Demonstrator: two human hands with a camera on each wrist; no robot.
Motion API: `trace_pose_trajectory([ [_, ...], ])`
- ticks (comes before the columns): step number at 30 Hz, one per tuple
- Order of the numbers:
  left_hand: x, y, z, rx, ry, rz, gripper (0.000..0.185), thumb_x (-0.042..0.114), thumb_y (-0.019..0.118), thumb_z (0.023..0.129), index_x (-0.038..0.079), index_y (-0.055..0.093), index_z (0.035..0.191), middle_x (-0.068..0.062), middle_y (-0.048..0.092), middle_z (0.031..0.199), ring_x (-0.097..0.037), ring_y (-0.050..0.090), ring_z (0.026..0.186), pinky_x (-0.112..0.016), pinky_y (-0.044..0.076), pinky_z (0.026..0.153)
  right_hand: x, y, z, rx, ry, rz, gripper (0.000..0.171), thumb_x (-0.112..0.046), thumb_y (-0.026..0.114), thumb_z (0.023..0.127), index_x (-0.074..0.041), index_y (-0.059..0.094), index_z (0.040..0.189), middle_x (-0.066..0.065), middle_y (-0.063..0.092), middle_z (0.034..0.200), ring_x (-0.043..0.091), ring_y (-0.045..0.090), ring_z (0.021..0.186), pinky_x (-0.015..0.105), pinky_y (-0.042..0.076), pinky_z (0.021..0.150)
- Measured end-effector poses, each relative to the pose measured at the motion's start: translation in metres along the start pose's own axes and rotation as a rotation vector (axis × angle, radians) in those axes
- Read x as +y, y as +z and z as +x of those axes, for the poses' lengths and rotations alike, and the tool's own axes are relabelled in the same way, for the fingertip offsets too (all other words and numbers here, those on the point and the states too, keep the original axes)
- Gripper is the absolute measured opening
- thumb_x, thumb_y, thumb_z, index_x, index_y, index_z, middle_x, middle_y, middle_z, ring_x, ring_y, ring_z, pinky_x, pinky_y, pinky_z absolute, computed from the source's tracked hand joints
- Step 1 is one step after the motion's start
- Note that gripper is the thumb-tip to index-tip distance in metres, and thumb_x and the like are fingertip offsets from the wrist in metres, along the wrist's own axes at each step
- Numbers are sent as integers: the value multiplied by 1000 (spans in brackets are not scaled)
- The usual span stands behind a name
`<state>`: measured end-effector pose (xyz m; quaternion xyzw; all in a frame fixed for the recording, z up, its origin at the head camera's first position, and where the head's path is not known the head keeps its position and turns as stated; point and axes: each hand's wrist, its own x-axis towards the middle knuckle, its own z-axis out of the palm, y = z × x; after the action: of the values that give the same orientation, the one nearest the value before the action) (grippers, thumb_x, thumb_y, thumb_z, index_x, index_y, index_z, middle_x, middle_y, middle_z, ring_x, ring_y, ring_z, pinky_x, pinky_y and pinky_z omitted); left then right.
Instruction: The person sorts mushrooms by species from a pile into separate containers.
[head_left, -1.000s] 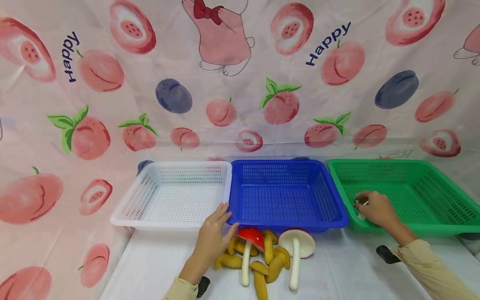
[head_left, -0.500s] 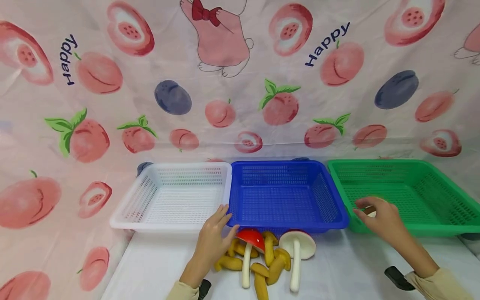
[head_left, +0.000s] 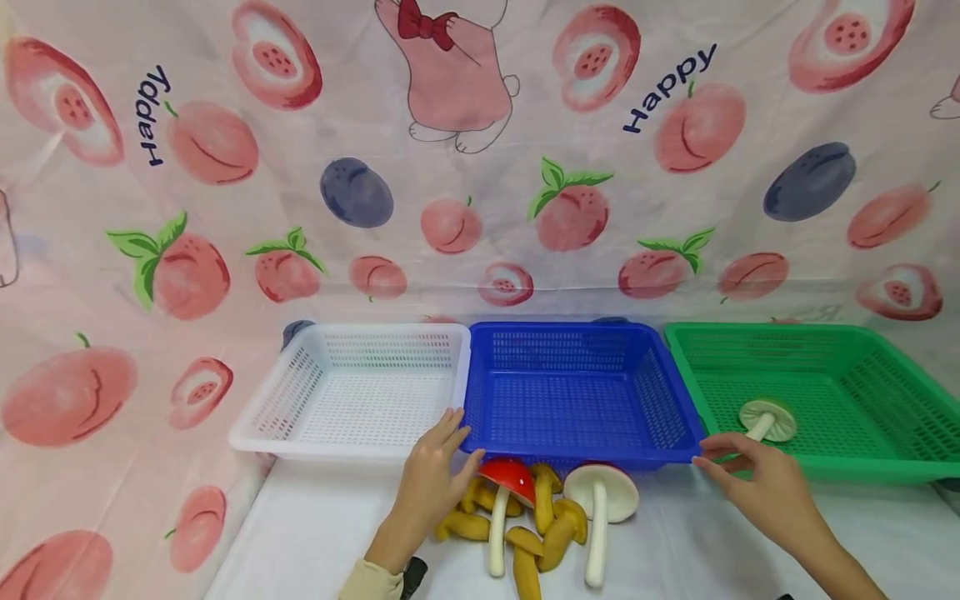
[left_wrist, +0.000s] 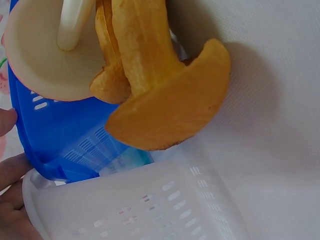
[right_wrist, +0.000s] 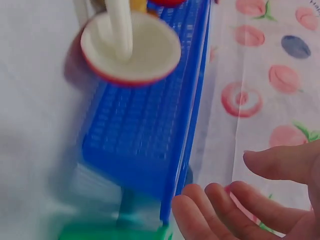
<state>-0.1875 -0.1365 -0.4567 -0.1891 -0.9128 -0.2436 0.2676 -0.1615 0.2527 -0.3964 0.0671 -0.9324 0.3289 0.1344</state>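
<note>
Change noted: the right hand, which a second ago pinched a small pale mushroom inside the green basket, has let it go and drawn back to that basket's near corner, grip now spread and holding nothing, so the mushroom counts as deposited. Containers: green basket holds that one mushroom; blue basket and white basket hold nothing. The left hand, fingers straight, rests at the white and blue rims beside the mushroom pile on the surface.

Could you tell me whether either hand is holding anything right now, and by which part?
Nothing is held: right hand is open beside green basket; left hand rests against white basket.
</note>
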Motion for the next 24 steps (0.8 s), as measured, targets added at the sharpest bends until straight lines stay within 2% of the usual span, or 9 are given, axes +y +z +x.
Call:
trace_pose_trajectory([
  [4,0,0,0,6,12,6,38,27,69,86,-3,68,110,-16,55,131,-30,49,124,-46,44,96,-9,6,-8,-68,83,76,29,-26,72,84,-6,66,104,3,67,88,2,62,66,25,49,50],
  [8,0,0,1,18,25,4,38,26,70,86,-3,68,109,-17,55,130,-31,50,123,-47,45,96,-15,13,-15,-105,135,131,29,-27,71,85,-7,65,105,3,67,89,4,63,69,25,51,52],
  [14,0,0,0,27,31,10,38,26,71,85,-4,69,108,-18,56,129,-32,50,122,-48,45,94,-22,26,-25,-82,142,214,22,-20,73,83,-8,64,100,3,68,88,7,64,69,26,53,52],
  [21,0,1,0,25,10,1,37,26,71,85,-3,69,109,-16,56,130,-30,49,124,-47,45,96,-29,36,-32,-84,132,287,21,-13,74,81,-6,63,97,6,67,86,7,64,68,27,53,49],
  [24,0,2,-1,20,9,-3,38,25,71,85,-2,68,110,-15,55,130,-30,49,124,-47,44,96,-31,39,-34,-87,153,303,21,-12,75,80,-4,63,95,6,67,86,8,65,67,28,53,49],
])
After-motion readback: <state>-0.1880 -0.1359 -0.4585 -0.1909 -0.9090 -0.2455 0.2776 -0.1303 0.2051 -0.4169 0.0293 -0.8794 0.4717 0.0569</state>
